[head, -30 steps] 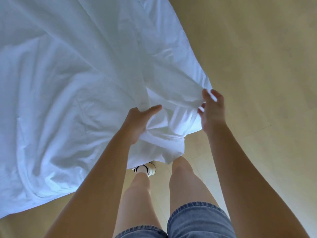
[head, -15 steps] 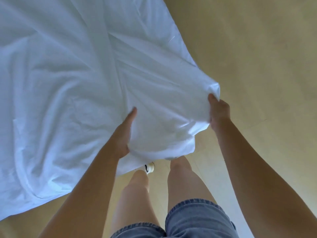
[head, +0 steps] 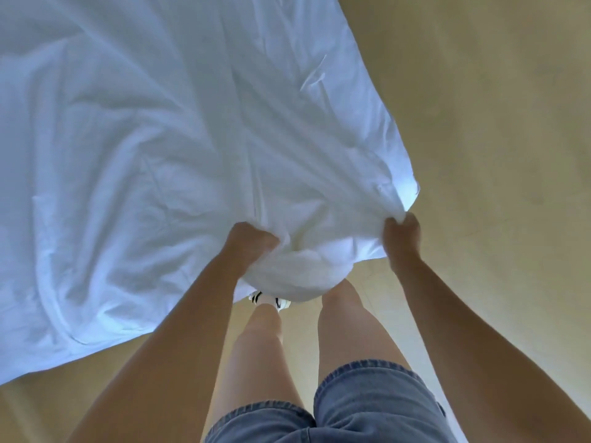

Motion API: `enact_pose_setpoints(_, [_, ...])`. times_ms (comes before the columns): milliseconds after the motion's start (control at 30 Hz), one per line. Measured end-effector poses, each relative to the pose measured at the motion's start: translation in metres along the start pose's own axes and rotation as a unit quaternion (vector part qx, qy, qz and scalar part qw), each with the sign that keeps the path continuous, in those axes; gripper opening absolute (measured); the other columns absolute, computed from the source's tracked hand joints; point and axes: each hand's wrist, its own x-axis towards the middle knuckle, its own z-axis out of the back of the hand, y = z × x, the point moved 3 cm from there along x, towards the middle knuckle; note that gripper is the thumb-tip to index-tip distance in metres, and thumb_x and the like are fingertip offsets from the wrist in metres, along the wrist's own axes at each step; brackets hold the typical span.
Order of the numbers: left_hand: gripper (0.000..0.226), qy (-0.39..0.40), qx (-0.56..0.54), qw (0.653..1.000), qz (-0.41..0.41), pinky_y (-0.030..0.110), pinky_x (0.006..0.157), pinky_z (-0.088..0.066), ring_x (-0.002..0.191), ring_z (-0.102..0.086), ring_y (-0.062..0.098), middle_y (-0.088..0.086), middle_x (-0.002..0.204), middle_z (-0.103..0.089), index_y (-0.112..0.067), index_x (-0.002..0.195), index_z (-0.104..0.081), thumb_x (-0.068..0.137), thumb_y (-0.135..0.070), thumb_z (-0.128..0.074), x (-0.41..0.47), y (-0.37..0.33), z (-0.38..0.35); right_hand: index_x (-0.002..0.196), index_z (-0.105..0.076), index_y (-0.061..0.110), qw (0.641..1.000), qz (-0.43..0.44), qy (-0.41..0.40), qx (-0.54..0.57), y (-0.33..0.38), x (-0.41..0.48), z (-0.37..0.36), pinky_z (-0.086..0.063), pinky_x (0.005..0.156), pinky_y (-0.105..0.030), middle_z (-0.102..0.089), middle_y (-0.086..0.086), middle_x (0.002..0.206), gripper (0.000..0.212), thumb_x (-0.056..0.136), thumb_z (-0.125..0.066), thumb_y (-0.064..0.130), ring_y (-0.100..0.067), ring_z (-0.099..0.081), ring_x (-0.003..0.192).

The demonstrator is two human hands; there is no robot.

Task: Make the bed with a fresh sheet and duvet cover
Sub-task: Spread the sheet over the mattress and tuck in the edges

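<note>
Upper left to centre of the frame, white sheet (head: 144, 155): spread wide and creased, filling most of the view; near edge gathered at both hands.
Left hand (head: 252, 243): lower centre; fingers curled tight, gripping a bunched fold of the sheet.
Right hand (head: 402, 238): right of centre, apart from the left; fingers curled, gripping the sheet's corner.
Between the hands: fabric sags in a rounded pouch.
Floor (head: 495, 123): tan, smooth; right side and bottom left.
Person: bare legs, denim shorts (head: 367, 407) at bottom edge; white shoe with black stripes (head: 283, 303) just below the pouch.
</note>
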Motion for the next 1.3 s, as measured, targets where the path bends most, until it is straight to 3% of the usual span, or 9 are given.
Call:
enact_pose_setpoints(267, [0.019,0.028,-0.456,0.889,0.022,0.031,0.068,-0.055,0.08,-0.064,0.022,0.001,0.07,-0.071,-0.01,0.094,-0.064,0.094,-0.01,-0.045,-0.001,0.038,0.04,0.133,-0.033,0.004,0.994,-0.069,-0.077,-0.034,0.018,0.002,-0.03,-0.033,0.1,-0.035,-0.039,-0.015,0.133,0.049,0.085,-0.04,-0.001,-0.033,-0.041,0.119])
enact_pose_setpoints(367, [0.029,0.075,-0.487,0.87,-0.033,0.036,0.077,-0.055,0.081,-0.068,0.024,0.004,0.081,-0.073,-0.014,0.093,-0.068,0.096,-0.017,-0.039,-0.014,0.029,0.042,0.147,-0.02,0.01,0.989,0.08,-0.058,-0.109,0.029,-0.052,-0.055,-0.018,0.11,-0.04,-0.024,-0.015,0.147,0.072,0.083,-0.053,0.014,-0.034,-0.027,0.131])
enact_pose_setpoints(467, [0.022,0.138,-0.432,0.89,-0.047,0.029,0.071,-0.058,0.079,-0.071,0.019,0.003,0.085,-0.073,-0.016,0.095,-0.068,0.093,-0.028,-0.05,-0.031,0.032,0.06,0.14,-0.037,0.006,0.949,0.251,0.171,-0.09,0.033,-0.127,-0.105,-0.024,0.111,-0.038,-0.041,-0.014,0.14,0.067,0.083,-0.049,0.04,-0.028,-0.036,0.129])
enact_pose_setpoints(567, [0.023,0.18,-0.292,0.939,-0.019,0.026,0.059,-0.057,0.064,-0.069,0.021,0.008,0.075,-0.07,-0.007,0.087,-0.067,0.065,-0.009,-0.07,-0.038,0.05,0.099,0.124,-0.056,0.015,0.856,0.152,0.47,-0.154,0.019,-0.195,-0.14,-0.033,0.103,-0.034,-0.06,-0.003,0.117,0.053,0.093,-0.039,0.054,-0.019,-0.051,0.11])
enact_pose_setpoints(633, [0.024,0.129,-0.214,0.968,-0.027,0.028,0.058,-0.054,0.064,-0.067,0.024,0.006,0.07,-0.069,-0.007,0.086,-0.066,0.063,-0.006,-0.073,-0.035,0.067,0.135,0.125,-0.057,0.015,0.807,0.144,0.532,-0.211,0.009,-0.23,-0.152,-0.033,0.095,-0.031,-0.06,-0.005,0.122,0.06,0.097,-0.026,0.058,-0.022,-0.051,0.114])
enact_pose_setpoints(733, [0.024,-0.039,-0.161,0.985,-0.059,0.028,0.058,-0.048,0.07,-0.063,0.022,0.003,0.076,-0.068,-0.011,0.095,-0.063,0.074,-0.008,-0.074,-0.029,0.109,0.176,0.131,-0.049,0.017,0.796,0.159,0.541,-0.222,-0.013,-0.28,-0.176,-0.038,0.098,-0.036,-0.058,-0.004,0.126,0.083,0.082,-0.025,0.079,-0.023,-0.052,0.116])
enact_pose_setpoints(967, [0.016,0.011,-0.191,0.98,-0.052,0.027,0.063,-0.045,0.076,-0.06,0.021,0.005,0.084,-0.064,-0.007,0.099,-0.063,0.084,-0.014,-0.062,-0.05,0.239,0.186,0.115,-0.046,0.012,0.869,0.178,0.377,-0.265,-0.078,-0.372,-0.236,-0.049,0.08,-0.035,-0.061,-0.004,0.1,0.036,0.082,-0.058,0.023,-0.023,-0.06,0.094])
enact_pose_setpoints(1167, [0.01,-0.012,-0.256,0.948,-0.189,0.031,0.07,-0.048,0.076,-0.061,0.022,0.004,0.084,-0.065,-0.016,0.085,-0.062,0.086,-0.026,-0.064,-0.077,0.277,0.276,0.102,-0.057,0.009,0.864,0.2,0.276,-0.371,-0.081,-0.394,-0.248,-0.045,0.072,-0.033,-0.062,-0.007,0.094,0.022,0.087,-0.048,0.022,-0.027,-0.058,0.09])
enact_pose_setpoints(1300, [0.039,0.069,-0.215,0.959,-0.169,0.032,0.076,-0.054,0.083,-0.069,0.019,0.001,0.09,-0.072,-0.017,0.093,-0.069,0.068,-0.044,-0.08,-0.062,0.306,0.297,0.112,-0.052,0.011,0.795,0.269,0.299,-0.455,-0.064,-0.428,-0.265,-0.044,0.073,-0.031,-0.062,-0.005,0.101,0.027,0.092,-0.041,0.026,-0.024,-0.058,0.09])
